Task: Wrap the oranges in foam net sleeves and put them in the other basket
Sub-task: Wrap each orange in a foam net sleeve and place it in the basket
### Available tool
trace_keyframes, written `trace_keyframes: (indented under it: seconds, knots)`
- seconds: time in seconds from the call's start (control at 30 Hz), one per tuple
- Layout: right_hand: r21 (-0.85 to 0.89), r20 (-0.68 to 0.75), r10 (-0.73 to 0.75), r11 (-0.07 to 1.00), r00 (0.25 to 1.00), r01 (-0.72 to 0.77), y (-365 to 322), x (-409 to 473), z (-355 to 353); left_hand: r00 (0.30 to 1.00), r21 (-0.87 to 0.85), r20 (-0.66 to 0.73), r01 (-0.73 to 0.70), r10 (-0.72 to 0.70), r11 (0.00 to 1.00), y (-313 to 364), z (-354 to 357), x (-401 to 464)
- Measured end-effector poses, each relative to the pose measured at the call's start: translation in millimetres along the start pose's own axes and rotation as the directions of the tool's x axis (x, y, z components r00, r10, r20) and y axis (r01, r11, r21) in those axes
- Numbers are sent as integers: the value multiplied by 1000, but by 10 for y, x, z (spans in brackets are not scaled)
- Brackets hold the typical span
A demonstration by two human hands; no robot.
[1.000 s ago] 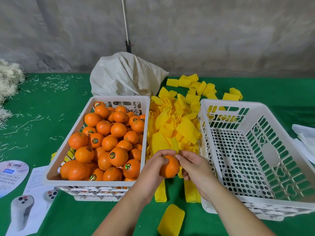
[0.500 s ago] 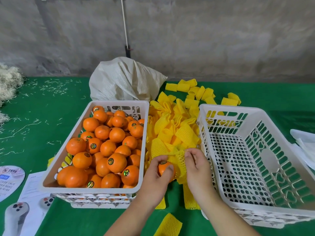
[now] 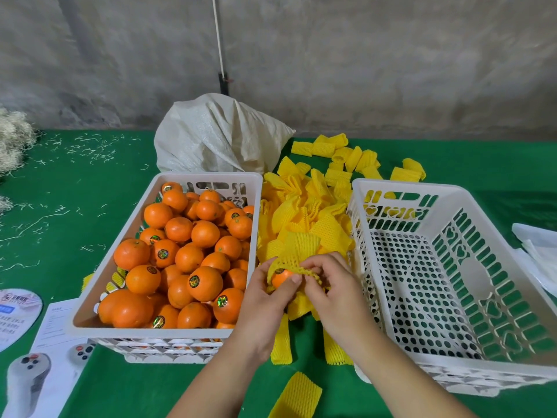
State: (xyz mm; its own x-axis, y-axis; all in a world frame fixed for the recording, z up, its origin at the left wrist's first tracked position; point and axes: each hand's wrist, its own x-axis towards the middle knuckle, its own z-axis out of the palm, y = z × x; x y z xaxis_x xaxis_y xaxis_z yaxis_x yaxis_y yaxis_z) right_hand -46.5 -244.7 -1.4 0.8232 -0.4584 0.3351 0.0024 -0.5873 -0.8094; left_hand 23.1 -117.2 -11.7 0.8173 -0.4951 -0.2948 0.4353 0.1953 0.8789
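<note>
The green worktop (image 3: 90, 206) carries two white plastic baskets. The full basket (image 3: 99, 303) at 9 o'clock from the hands holds a heap of oranges (image 3: 193, 251), many with round stickers. The empty basket (image 3: 512, 369) sits at 3 o'clock, its perforated floor and slotted walls bare. Between them lies a pile of yellow foam net sleeves (image 3: 304, 215), running toward 12 o'clock, with more loose sleeves (image 3: 355, 155) beyond. A white woven sack (image 3: 217, 137) stands at 12 o'clock behind the full basket. Printed leaflets (image 3: 54, 336) lie at 8 o'clock, straw shreds (image 3: 12, 146) at 10 o'clock, and white sheets (image 3: 539, 251) at the right edge.

The orange being wrapped (image 3: 281, 277) is between the baskets, just in front of the sleeve pile. It is glossy, with a dark sticker near its top. A stretched foam sleeve (image 3: 301, 267) covers its far side and right side; the near face is bare.

The left hand (image 3: 265, 300) grips the orange, fingers curled round it. The right hand (image 3: 331, 285) pinches the sleeve's edge with curled fingers.

Flat sleeves (image 3: 297, 396) lie on the worktop at 6 o'clock. The empty basket's near rim sits just beside the right wrist.
</note>
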Motion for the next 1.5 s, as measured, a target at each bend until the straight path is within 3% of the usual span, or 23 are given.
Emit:
trace_keyframes:
  seconds: [0.13,0.27,0.3,0.37,0.43,0.5,0.6,0.7,0.77,0.8,0.87,0.9,0.97,1.0,1.07,1.13,1.23,1.33,1.37,1.4,1.5]
  knots:
    - [-95,-19,-121,988,992,119,-187,-115,-49,965,148,-214,-124,154,981,1,5,78]
    - [-9,-97,-143,990,985,143,-365,-223,20,907,411,-258,-209,333,887,-55,59,87]
    - [-3,-106,-138,990,985,139,-388,-197,10,914,394,-239,-216,326,894,-76,84,69]
    - [-16,-70,-144,990,987,143,-413,-144,-15,974,166,-95,-190,208,968,-100,116,52]
    - [-63,-44,-172,984,984,169,-405,-126,-25,990,-115,139,-1,17,993,-70,107,28]
    - [-117,-57,-225,969,973,217,-396,-117,-37,959,-177,278,107,-54,978,6,65,-6]
    - [-159,-76,-295,947,952,281,-364,-115,-72,987,-92,151,-45,59,995,45,59,43]
    - [-158,-5,-351,925,936,346,-378,-190,-30,984,-116,8,-176,178,978,10,105,59]
    - [-34,20,-248,968,969,248,-401,-254,21,977,-152,-43,-214,210,965,-10,140,42]
    - [109,-9,-109,988,994,110,-422,-278,37,976,-175,-50,-220,214,960,4,169,22]
    - [460,-41,256,863,966,-209,-477,-265,40,964,-130,-83,-264,254,956,39,224,-19]
    - [589,55,376,736,925,-334,-466,-231,30,947,-33,-109,-307,302,951,30,250,-47]
    - [687,268,370,575,890,-446,-435,-157,21,883,200,-108,-431,457,880,-33,294,-132]
    - [679,300,335,583,893,-447,-432,-132,21,850,289,-91,-475,518,831,-95,300,-156]
    - [636,229,334,659,914,-401,-393,-93,20,843,409,-60,-468,535,783,-224,280,-158]
    - [611,139,339,710,930,-350,-274,-59,-40,888,457,52,-428,457,780,-327,220,-151]
    - [555,61,420,740,906,-380,-47,30,-375,852,586,335,-522,402,619,-569,-33,-187]
    - [390,-103,465,832,879,-395,236,75,-834,880,710,466,-437,97,552,-891,-375,-206]
    - [329,-174,483,850,858,-412,348,71,-956,890,786,454,-374,-49,492,-1002,-466,-184]
    - [282,-242,511,850,825,-444,471,66,-1052,893,871,412,-326,-184,368,-1115,-536,-150]
    - [272,-274,682,732,678,-625,841,46,-1210,884,992,70,-112,-462,-63,-1323,-676,-69]
